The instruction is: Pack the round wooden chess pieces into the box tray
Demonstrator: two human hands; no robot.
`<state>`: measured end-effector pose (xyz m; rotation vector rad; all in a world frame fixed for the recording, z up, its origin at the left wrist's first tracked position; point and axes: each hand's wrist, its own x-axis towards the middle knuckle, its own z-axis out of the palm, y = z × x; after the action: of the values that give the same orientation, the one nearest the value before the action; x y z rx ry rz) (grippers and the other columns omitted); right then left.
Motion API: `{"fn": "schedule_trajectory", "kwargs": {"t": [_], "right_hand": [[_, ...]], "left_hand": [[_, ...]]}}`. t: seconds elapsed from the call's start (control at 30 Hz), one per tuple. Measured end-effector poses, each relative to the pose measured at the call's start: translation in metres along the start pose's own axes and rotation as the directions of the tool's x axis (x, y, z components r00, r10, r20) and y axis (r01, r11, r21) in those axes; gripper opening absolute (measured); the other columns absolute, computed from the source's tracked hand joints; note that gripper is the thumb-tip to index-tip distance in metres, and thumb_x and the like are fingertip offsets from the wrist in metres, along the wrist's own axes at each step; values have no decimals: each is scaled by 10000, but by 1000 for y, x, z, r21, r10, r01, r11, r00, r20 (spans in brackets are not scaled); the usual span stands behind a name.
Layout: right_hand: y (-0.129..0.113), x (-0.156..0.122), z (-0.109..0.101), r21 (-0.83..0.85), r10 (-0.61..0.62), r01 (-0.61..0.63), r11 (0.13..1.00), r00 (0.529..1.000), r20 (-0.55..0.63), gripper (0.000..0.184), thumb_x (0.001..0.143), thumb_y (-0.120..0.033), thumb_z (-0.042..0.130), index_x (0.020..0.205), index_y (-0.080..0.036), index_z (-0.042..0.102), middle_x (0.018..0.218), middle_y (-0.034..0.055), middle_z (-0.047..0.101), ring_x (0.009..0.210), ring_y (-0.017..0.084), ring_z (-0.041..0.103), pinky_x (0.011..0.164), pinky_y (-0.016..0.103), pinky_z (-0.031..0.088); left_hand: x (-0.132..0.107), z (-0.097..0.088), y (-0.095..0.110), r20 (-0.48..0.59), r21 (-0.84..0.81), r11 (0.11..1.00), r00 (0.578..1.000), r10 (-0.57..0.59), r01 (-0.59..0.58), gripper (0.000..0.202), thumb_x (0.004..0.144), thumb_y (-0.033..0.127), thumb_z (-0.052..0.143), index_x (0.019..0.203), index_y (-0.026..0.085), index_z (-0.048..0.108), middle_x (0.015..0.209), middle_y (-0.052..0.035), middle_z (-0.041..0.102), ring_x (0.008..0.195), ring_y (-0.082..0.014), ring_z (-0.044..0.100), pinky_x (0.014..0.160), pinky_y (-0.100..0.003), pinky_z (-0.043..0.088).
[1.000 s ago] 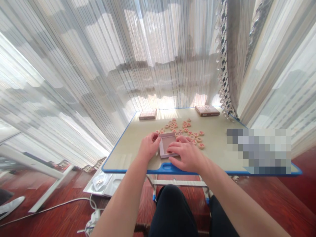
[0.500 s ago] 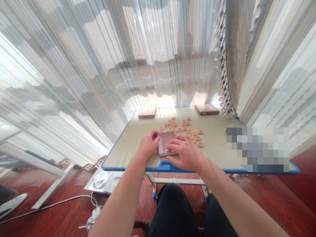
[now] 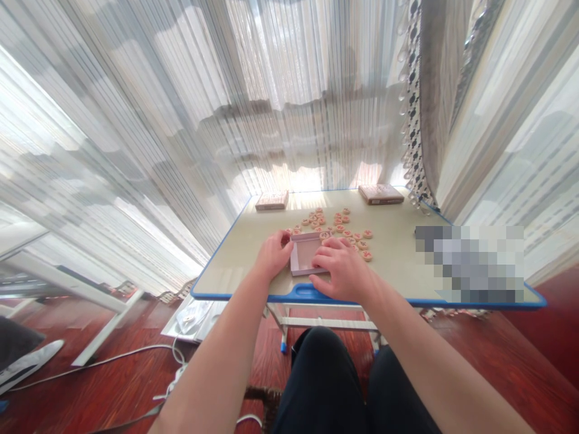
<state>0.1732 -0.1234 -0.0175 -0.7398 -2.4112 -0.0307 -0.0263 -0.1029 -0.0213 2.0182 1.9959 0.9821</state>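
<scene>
The round piece that showed by the right hand's fingertips half a second ago is now out of sight; its spot in the open box is bare or covered, so the piece may be under the fingers. The box sits near the tabletop's front edge, between the two hands, which stand apart. The left hand stays at the box's left wall; what either hand grips cannot be told. One piece remains at the far right corner, loose pieces lie beyond, and two closed boxes rest farthest back, unmoved.
</scene>
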Motion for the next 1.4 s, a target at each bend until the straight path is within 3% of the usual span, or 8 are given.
{"fn": "schedule_trajectory", "kwargs": {"t": [0.33, 0.63, 0.83, 1.03, 1.4], "right_hand": [[6, -3, -3, -14, 10, -10, 1000, 1000, 12, 178, 652, -203, 562, 792, -202, 672, 831, 46, 655, 924, 233, 475, 863, 384, 308], [6, -6, -6, -54, 67, -70, 996, 997, -48, 227, 625, -235, 570, 821, -202, 682, 969, 62, 614, 979, 253, 423, 882, 396, 286], [6, -6, -7, -64, 97, -99, 993, 995, -34, 175, 631, -230, 570, 762, -205, 682, 942, 66, 593, 959, 252, 417, 860, 399, 294], [7, -7, -8, -21, 97, -98, 995, 995, -25, 247, 630, -221, 579, 851, -224, 691, 1051, 67, 559, 1000, 263, 403, 886, 406, 304], [10, -8, -9, -16, 101, -101, 995, 995, 0, 171, 636, -227, 574, 760, -213, 691, 981, 56, 588, 954, 251, 415, 866, 404, 306]], "left_hand": [[1, 2, -2, 3, -3, 1000, 1000, 14, -14, 232, 769, 210, 489, 966, 143, 592, 957, -91, 662, 870, -195, 618, 813, -332, 496], [1, 2, 1, 8, -7, 1000, 1000, -15, 15, 247, 752, 206, 489, 967, 146, 594, 948, -82, 667, 871, -199, 621, 823, -339, 495], [2, 2, -1, -1, -17, 1000, 1000, -17, 17, 240, 745, 210, 495, 954, 163, 604, 939, -66, 671, 881, -186, 622, 840, -320, 492], [2, 2, 0, -9, -11, 999, 1000, -30, 30, 251, 736, 204, 501, 954, 156, 615, 946, -69, 676, 888, -188, 624, 856, -320, 487], [2, 2, 0, -11, -7, 999, 999, -36, 36, 259, 725, 194, 507, 949, 138, 624, 949, -79, 680, 867, -186, 632, 838, -300, 492]]}}
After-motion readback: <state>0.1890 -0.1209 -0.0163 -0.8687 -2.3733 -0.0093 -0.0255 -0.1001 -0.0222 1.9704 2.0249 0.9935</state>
